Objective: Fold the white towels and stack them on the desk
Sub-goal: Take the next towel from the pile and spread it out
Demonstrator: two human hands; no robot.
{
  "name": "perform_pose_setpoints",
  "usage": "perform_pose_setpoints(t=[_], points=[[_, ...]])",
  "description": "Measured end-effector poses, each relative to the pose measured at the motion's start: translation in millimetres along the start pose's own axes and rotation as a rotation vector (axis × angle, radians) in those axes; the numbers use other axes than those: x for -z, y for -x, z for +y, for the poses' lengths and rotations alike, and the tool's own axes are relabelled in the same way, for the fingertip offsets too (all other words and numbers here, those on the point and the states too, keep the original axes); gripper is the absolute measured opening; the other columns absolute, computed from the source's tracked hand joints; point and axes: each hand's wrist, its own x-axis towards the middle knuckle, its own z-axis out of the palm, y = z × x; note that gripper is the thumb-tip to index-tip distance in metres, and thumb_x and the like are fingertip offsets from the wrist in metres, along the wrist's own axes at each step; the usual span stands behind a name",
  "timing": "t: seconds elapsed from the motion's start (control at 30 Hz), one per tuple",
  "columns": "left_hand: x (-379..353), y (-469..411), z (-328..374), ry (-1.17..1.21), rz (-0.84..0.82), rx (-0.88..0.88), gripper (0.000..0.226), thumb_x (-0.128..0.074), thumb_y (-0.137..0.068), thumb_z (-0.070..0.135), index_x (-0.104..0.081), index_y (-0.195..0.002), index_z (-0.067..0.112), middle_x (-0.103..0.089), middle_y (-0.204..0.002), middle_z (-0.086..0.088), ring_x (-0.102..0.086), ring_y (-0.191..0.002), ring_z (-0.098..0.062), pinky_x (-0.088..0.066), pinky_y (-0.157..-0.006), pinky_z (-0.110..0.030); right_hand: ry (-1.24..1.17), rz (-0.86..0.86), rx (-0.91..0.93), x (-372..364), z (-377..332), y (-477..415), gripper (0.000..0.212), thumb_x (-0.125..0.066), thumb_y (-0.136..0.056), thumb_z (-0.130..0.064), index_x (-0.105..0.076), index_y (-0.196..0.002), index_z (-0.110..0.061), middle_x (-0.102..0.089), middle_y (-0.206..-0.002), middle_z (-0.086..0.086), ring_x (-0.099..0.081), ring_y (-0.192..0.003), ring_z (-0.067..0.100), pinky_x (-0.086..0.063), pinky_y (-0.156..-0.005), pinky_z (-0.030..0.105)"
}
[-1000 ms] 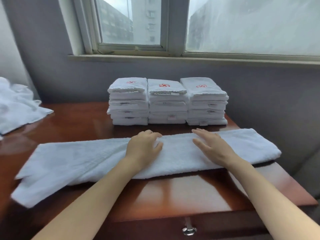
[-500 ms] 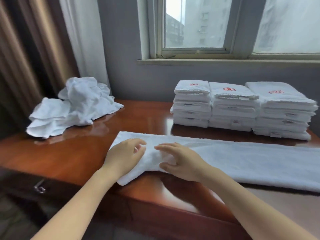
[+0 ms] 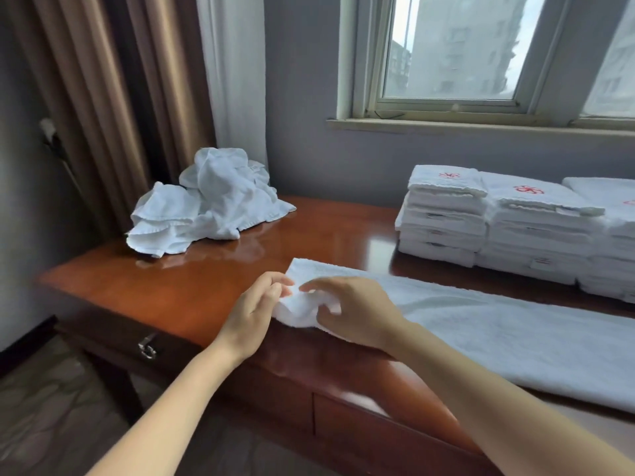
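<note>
Left hand (image 3: pixel 256 316) and right hand (image 3: pixel 355 314) both pinch the left end of the long towel (image 3: pixel 498 328), which lies along the desk (image 3: pixel 192 286) front. Folded stacks (image 3: pixel 443 218) behind bear a red emblem (image 3: pixel 448 175), seemingly without legible lettering; a crumpled pile (image 3: pixel 209 204) sits far left

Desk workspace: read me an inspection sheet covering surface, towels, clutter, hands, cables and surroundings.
Surface: glossy wooden desk, reflections showing.
Job's things: long towel lying flat along the front edge; three folded stacks side by side at the back; crumpled pile at the back left, unfolded.
Clutter: nothing seen.
Hands: left hand and right hand both pinch the long towel's left end, which is bunched up.
Cables: thin line by the left wall, cannot tell what it is.
Surroundings: window behind the stacks; curtain at left; drawer handle below the desktop.
</note>
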Motion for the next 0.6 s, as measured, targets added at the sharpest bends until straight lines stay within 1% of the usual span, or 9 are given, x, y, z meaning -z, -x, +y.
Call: perform_pose_setpoints(t=[0.1,0.17,0.2,0.27,0.33,0.4,0.5,0.53,0.6], points=[[0.4,-2.6,-2.3,-0.036,0.043,0.033,0.045,-0.039,-0.084,0.072,-0.058,-0.109,0.040,-0.066,-0.106,0.021,-0.061,-0.102,-0.001,-0.049,-0.088,-0.029,-0.103,0.137,-0.182,-0.8,3.4,-25.7,0.031,-0.062,-0.080,-0.026,-0.066,-0.110,-0.037,-0.072,-0.097,-0.013,-0.064,-0.083,0.012,-0.050,-0.069,0.028],[-1.3,-6.9,-4.7,-0.089,0.061,0.099,0.043,-0.047,-0.081,0.074,-0.053,-0.113,0.045,-0.068,-0.104,0.023,-0.063,-0.101,0.001,-0.050,-0.086,-0.031,-0.143,0.175,-0.254,-3.4,8.4,-40.5,0.026,-0.062,-0.084,-0.027,-0.066,-0.109,-0.034,-0.071,-0.094,-0.013,-0.063,-0.081,0.012,-0.049,-0.066,0.028],[-2.2,-9.6,-7.1,-0.156,0.077,0.128,0.041,-0.051,-0.082,0.069,-0.051,-0.116,0.045,-0.069,-0.100,0.022,-0.064,-0.099,-0.002,-0.050,-0.085,-0.032,-0.140,0.163,-0.278,-6.6,11.5,-45.3,0.026,-0.062,-0.087,-0.028,-0.064,-0.112,-0.034,-0.070,-0.095,-0.013,-0.064,-0.084,0.013,-0.047,-0.066,0.027],[-3.9,-14.4,-11.4,-0.280,0.118,0.172,0.037,-0.057,-0.088,0.053,-0.051,-0.122,0.038,-0.066,-0.080,0.024,-0.064,-0.090,-0.008,-0.049,-0.081,-0.034,-0.069,0.084,-0.311,-15.9,18.1,-50.1,0.029,-0.059,-0.091,-0.033,-0.060,-0.120,-0.034,-0.069,-0.108,-0.011,-0.064,-0.097,0.016,-0.047,-0.074,0.028],[-6.2,-20.0,-13.5,-0.317,0.147,0.191,0.029,-0.058,-0.091,0.040,-0.055,-0.119,0.033,-0.060,-0.068,0.020,-0.061,-0.078,-0.006,-0.048,-0.075,-0.032,0.036,0.007,-0.319,-26.0,23.8,-50.5,0.032,-0.056,-0.094,-0.033,-0.058,-0.125,-0.033,-0.068,-0.115,-0.007,-0.062,-0.106,0.019,-0.048,-0.080,0.031],[-6.9,-24.6,-12.0,-0.303,0.163,0.178,0.022,-0.059,-0.092,0.032,-0.057,-0.114,0.032,-0.057,-0.063,0.015,-0.058,-0.071,-0.004,-0.047,-0.071,-0.031,0.063,0.003,-0.315,-32.2,26.4,-50.2,0.031,-0.054,-0.094,-0.029,-0.059,-0.124,-0.032,-0.068,-0.113,-0.006,-0.061,-0.106,0.019,-0.047,-0.077,0.031],[-4.1,-30.8,-6.0,-0.263,0.198,0.129,0.018,-0.058,-0.091,0.025,-0.057,-0.107,0.033,-0.050,-0.056,0.013,-0.053,-0.063,-0.009,-0.044,-0.065,-0.034,0.033,0.084,-0.308,-33.1,27.6,-51.5,0.032,-0.053,-0.092,-0.021,-0.061,-0.121,-0.032,-0.068,-0.103,-0.010,-0.063,-0.098,0.017,-0.046,-0.071,0.030],[-2.1,-32.1,-4.6,-0.308,0.198,0.121,0.018,-0.058,-0.090,0.024,-0.057,-0.105,0.034,-0.049,-0.056,0.012,-0.052,-0.063,-0.011,-0.043,-0.063,-0.035,0.027,0.105,-0.303,-32.2,28.4,-50.9,0.034,-0.053,-0.092,-0.018,-0.060,-0.123,-0.031,-0.068,-0.101,-0.010,-0.063,-0.096,0.016,-0.047,-0.072,0.030],[3.2,-30.5,-3.1,-0.486,0.164,0.111,0.019,-0.059,-0.084,0.023,-0.058,-0.100,0.034,-0.049,-0.060,0.012,-0.052,-0.066,-0.015,-0.038,-0.065,-0.032,0.055,0.092,-0.278,-30.5,30.1,-48.1,0.040,-0.055,-0.092,-0.017,-0.057,-0.130,-0.028,-0.067,-0.108,-0.009,-0.060,-0.103,0.015,-0.047,-0.080,0.031]])
